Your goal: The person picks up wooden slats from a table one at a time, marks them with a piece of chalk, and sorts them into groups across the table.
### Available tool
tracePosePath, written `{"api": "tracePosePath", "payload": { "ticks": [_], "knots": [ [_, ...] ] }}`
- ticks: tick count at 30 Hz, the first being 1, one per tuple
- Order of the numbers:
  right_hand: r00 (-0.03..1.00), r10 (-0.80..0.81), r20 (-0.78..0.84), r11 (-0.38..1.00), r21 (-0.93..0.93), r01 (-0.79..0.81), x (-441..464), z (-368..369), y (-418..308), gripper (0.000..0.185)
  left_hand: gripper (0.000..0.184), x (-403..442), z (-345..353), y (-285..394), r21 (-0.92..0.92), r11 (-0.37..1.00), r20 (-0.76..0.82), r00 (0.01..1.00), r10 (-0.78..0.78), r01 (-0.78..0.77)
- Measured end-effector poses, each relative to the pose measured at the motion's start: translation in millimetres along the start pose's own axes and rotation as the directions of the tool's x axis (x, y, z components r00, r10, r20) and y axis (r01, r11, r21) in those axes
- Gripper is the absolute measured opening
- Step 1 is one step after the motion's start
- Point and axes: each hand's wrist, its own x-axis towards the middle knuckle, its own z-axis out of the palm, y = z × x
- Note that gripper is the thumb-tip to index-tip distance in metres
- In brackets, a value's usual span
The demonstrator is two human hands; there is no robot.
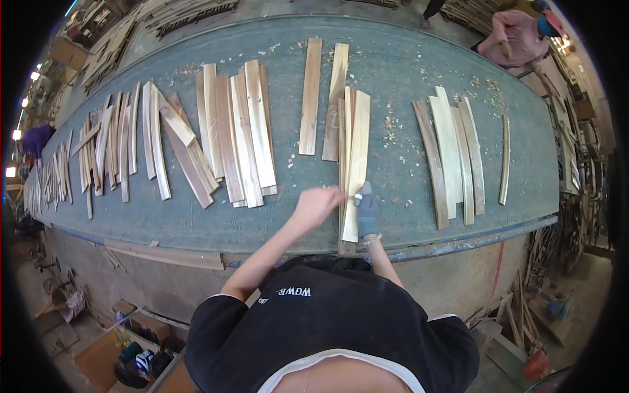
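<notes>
In front of me a small stack of narrow wooden strips (358, 147) lies lengthwise on the green table (295, 226), its near end at the table edge. My left hand (319, 206), bare, is at the left side of the stack with fingers drawn together; what they hold, if anything, is too small to make out. On the other side my right hand (369, 211), in a grey glove, grips the edge of the pale top strip. A small whitish spot shows by its thumb. Two more strips, a brown one (310, 98) and a paler one (337, 92), lie just beyond.
Several strips lie in a group (239, 131) to the left, with more bunches farther left. Another group (452, 154) and a single strip (504, 160) lie to the right. Wood shavings (392, 124) are scattered about. A person in pink (517, 39) is beyond the far right corner.
</notes>
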Motion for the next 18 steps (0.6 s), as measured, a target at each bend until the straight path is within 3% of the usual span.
{"api": "tracePosePath", "payload": {
  "ticks": [2, 3, 4, 6, 7, 10, 11, 12, 14, 15, 16, 17, 18],
  "knots": [
    [0.998, -0.032, -0.057, 0.958, -0.287, 0.015, -1, 8, -26, 0.045, 0.023, 39, -1, -18, 0.034, 0.988, -0.209, 0.968, -0.142, 0.152],
    [0.997, -0.039, -0.062, 0.959, -0.282, 0.02, 3, 8, -36, 0.045, 0.022, 56, 4, -27, 0.03, 0.977, -0.323, 0.927, -0.19, 0.211],
    [0.997, -0.036, -0.061, 0.941, -0.337, 0.013, 10, 5, -45, 0.047, 0.022, 69, 13, -38, 0.037, 0.979, -0.327, 0.928, -0.18, 0.203],
    [0.996, -0.059, -0.065, 0.926, -0.377, 0.03, 36, 7, -57, 0.05, 0.026, 106, 30, -65, 0.194, 0.948, -0.436, 0.888, -0.148, 0.253],
    [0.988, -0.127, -0.084, 0.931, -0.355, 0.09, 58, 8, -64, 0.051, 0.044, 118, 35, -67, 0.23, 0.924, -0.387, 0.9, -0.2, 0.305],
    [0.97, -0.224, -0.092, 0.91, -0.377, 0.174, 108, -4, -81, 0.049, 0.058, 134, 44, -65, 0.289, 0.9, -0.394, 0.897, -0.2, 0.327],
    [0.95, -0.293, -0.111, 0.901, -0.365, 0.235, 131, 1, -89, 0.047, 0.065, 139, 43, -64, 0.305, 0.878, -0.305, 0.911, -0.277, 0.369],
    [0.939, -0.324, -0.114, 0.919, -0.273, 0.283, 161, 6, -100, 0.046, 0.065, 142, 39, -64, 0.3, 0.874, -0.298, 0.908, -0.294, 0.382],
    [0.909, -0.4, -0.12, 0.912, -0.146, 0.383, 221, 12, -121, 0.044, 0.07, 144, 34, -66, 0.188, 0.896, -0.171, 0.911, -0.374, 0.403],
    [0.934, -0.317, -0.166, 0.948, -0.028, 0.317, 256, 20, -127, 0.045, 0.07, 146, 28, -75, 0.188, 0.891, -0.172, 0.907, -0.385, 0.414],
    [0.954, -0.222, -0.203, 0.965, 0.095, 0.245, 288, 27, -129, 0.046, 0.064, 143, 21, -88, -0.129, 0.921, -0.088, 0.92, -0.381, 0.369],
    [0.988, -0.115, -0.107, 0.972, -0.217, 0.089, 319, 23, -130, 0.045, 0.058, 136, 18, -98, -0.438, 0.841, -0.007, 0.935, -0.355, 0.316],
    [0.999, 0.024, -0.043, 0.855, -0.517, -0.042, 339, 21, -125, 0.044, 0.058, 131, 23, -113, -0.435, 0.834, 0.004, 0.927, -0.375, 0.339]
  ]
}}
